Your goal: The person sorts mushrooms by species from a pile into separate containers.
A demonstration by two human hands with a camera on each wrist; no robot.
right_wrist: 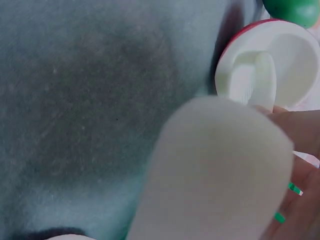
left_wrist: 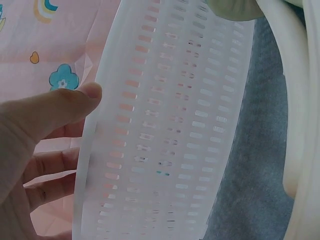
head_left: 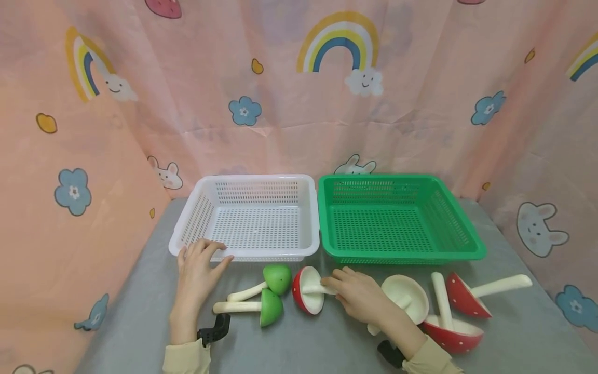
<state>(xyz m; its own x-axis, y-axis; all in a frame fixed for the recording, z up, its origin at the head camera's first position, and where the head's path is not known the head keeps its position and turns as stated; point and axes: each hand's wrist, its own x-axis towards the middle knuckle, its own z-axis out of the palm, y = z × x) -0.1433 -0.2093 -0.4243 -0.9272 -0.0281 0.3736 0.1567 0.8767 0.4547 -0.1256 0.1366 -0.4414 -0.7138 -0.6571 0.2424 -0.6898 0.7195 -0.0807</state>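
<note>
My left hand point(head_left: 198, 270) is at the near rim of the white plastic basket point(head_left: 312, 218). In the left wrist view its thumb lies against the rim's outer edge, with the fingers behind it, so the rim sits between them. My right hand point(head_left: 359, 296) pinches the pale stem of a red toy mushroom point(head_left: 299, 300), whose white underside faces right. In the right wrist view a fingertip meets that stem; a large blurred pale stem point(right_wrist: 215, 170) covers part of the hand. Two green-capped toy mushrooms point(head_left: 272, 309) lie between the hands, stems pointing left.
A green plastic basket point(head_left: 469, 231) stands right of the white one. Beside my right forearm lies a mushroom with a white underside point(head_left: 416, 293), its cap colour hidden. Two red spotted mushrooms point(head_left: 460, 298) lie farther right. Patterned pink cloth point(head_left: 280, 140) hangs behind the grey table point(head_left: 327, 348).
</note>
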